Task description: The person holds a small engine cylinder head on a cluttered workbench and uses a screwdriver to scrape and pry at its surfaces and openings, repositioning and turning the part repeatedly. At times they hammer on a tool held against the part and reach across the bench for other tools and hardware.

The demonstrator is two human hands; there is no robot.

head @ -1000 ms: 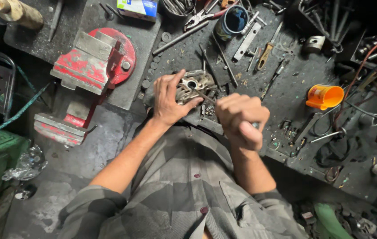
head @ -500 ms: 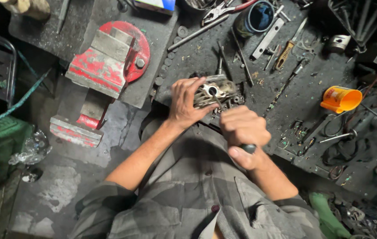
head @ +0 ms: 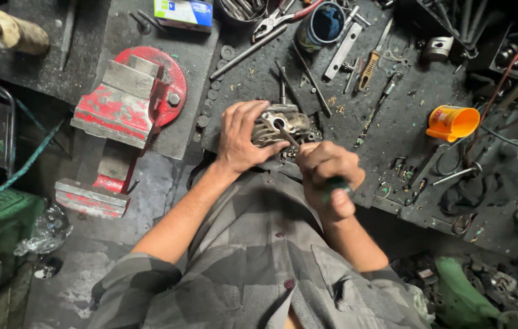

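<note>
A finned grey metal engine part [head: 284, 123] rests on the dark workbench [head: 405, 128] at its near edge. My left hand [head: 242, 137] grips the part from the left, thumb across its front. My right hand [head: 327, 176] is closed around the green handle of a screwdriver [head: 290, 141], whose shaft angles up-left with its tip in a round opening of the part.
A red bench vise [head: 126, 106] sits to the left. An orange cup [head: 452, 122] lies on its side at the right. Pliers [head: 277, 19], a blue can [head: 323, 24], a wooden-handled tool [head: 368, 64] and loose rods lie across the back. Scrap covers the floor at lower right.
My right hand has drawn back toward my body with the screwdriver. My left hand stays on the engine part. The view has shifted slightly.
</note>
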